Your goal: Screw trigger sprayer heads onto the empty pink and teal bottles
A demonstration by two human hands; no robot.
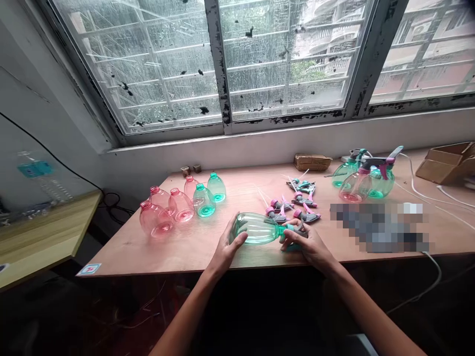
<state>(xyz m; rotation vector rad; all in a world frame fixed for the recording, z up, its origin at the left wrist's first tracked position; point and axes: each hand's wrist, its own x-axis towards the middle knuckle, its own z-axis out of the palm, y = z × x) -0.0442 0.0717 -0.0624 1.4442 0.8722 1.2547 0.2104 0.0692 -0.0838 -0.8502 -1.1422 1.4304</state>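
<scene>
A clear green spray bottle [257, 228] lies sideways between my two hands, just above the table's front part. My left hand [229, 242] is wrapped round its base end. At the neck, my right hand [305, 241] grips the green and grey spray head [289, 230], whose far part is partly covered by my fingers. Just behind lie several loose spray heads, pink and grey ones [306, 216] and green ones [305, 186], some with thin white tubes. Left of my hands stand open bottles without heads, pink ones [181, 206] and green ones [205, 200].
Bottles with spray heads fitted, one pink [354, 188] and green ones [382, 184], stand at the back right. Near them are a brown packet [312, 162], a cardboard box [447, 163] and white cables [419, 192]. A blurred patch [378, 227] covers something at right. A wooden table [48, 232] stands left.
</scene>
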